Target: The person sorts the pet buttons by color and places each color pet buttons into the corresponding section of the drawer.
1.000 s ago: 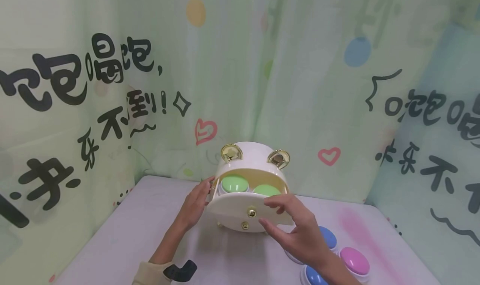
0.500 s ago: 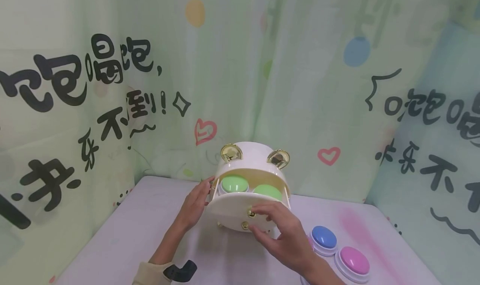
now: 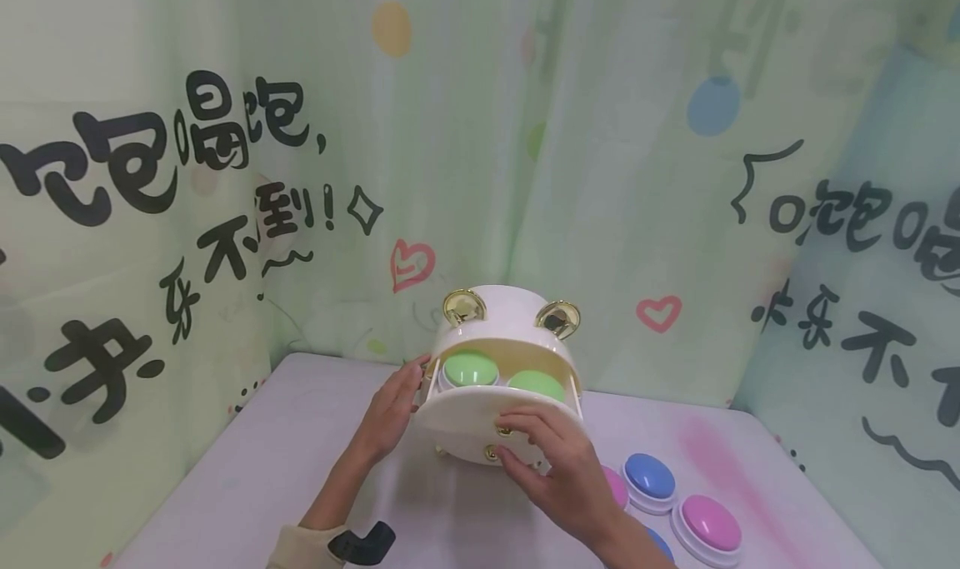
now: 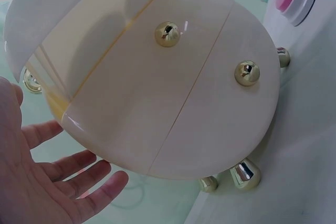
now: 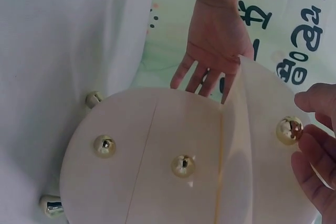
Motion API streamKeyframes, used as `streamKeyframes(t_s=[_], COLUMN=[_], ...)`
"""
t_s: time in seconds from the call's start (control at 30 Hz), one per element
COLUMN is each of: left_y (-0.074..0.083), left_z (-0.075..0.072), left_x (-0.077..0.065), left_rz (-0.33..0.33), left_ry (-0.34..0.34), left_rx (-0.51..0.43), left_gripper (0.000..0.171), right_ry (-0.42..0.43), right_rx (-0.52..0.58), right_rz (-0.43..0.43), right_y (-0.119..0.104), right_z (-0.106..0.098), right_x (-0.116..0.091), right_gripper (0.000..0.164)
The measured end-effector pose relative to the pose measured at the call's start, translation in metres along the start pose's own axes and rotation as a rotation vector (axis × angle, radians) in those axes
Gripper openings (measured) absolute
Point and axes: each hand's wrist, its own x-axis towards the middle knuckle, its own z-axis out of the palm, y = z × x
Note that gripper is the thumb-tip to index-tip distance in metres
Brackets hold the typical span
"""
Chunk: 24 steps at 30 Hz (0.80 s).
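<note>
A white rounded box with gold ears (image 3: 508, 309) stands on the table, its top drawer (image 3: 457, 419) pulled out. Two round, green-topped pieces with white rims show inside: a left one (image 3: 470, 369) and a right one (image 3: 536, 383). My left hand (image 3: 390, 411) rests along the box's left side, fingers extended. By the drawer's gold knob (image 5: 290, 130) is my right hand (image 3: 558, 469), fingers bent and thumb apart from them. I see no firm pinch on the knob. Two more gold knobs, an upper (image 5: 182, 166) and a lower (image 5: 105, 146), sit on the fronts below.
Right of the box, a blue-topped round piece (image 3: 650, 476) and a pink-topped one (image 3: 711, 523) lie on the table (image 3: 300, 436). Another pink one (image 3: 615, 487) and another blue one (image 3: 660, 544) are partly hidden by my right arm. Printed curtains (image 3: 480, 136) hang around the table.
My right hand has moved left and down from the drawer front's right edge to its knob, uncovering more of the coloured pieces. My left hand and the pulled-out drawer look unchanged.
</note>
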Motion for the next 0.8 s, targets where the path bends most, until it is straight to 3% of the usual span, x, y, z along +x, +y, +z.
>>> streamKeyframes(t_s=[0.13, 0.47, 0.8], left_y=[0.0, 0.001, 0.0], left_z=[0.0, -0.001, 0.001], left_x=[0.0, -0.001, 0.0], left_rz=[-0.001, -0.012, -0.039], left_ry=[-0.001, 0.004, 0.009], left_rx=[0.0, 0.003, 0.032], left_gripper=[0.055, 0.053, 0.054], right_ry=[-0.01, -0.011, -0.012], right_rx=[-0.012, -0.039, -0.091], right_rz=[0.018, 0.04, 0.095], right_y=[0.001, 0.005, 0.019], right_z=[0.0, 0.002, 0.006], right_x=[-0.001, 0.0, 0.005], right_gripper=[0.025, 0.036, 0.032])
